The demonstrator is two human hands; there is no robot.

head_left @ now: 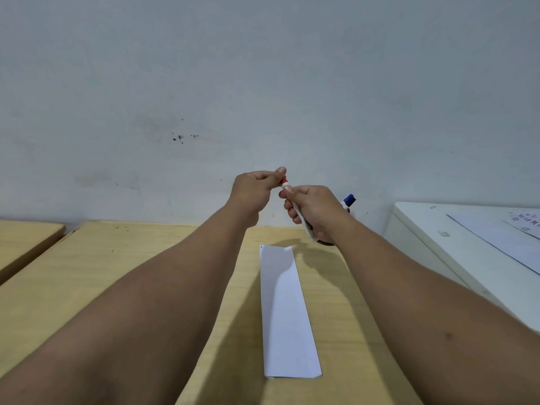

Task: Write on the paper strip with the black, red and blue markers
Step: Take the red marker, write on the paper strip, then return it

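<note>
A long white paper strip [285, 311] lies lengthwise on the wooden table [146, 258], with a tiny dark mark at its far left corner. Above its far end, my right hand [312, 211] grips the white barrel of the red marker [285, 185]. My left hand [254, 191] pinches the marker's red cap between thumb and fingers. The cap and barrel still touch. A blue marker [349, 199] stands behind my right hand, its cap showing. Something dark shows under my right hand; the black marker is not clearly visible.
A pale wall [263, 97] rises right behind the table. A white cabinet top [438, 229] with printed sheets [508, 232] stands at the right. A second wooden surface [23, 241] sits at the far left, split off by a gap.
</note>
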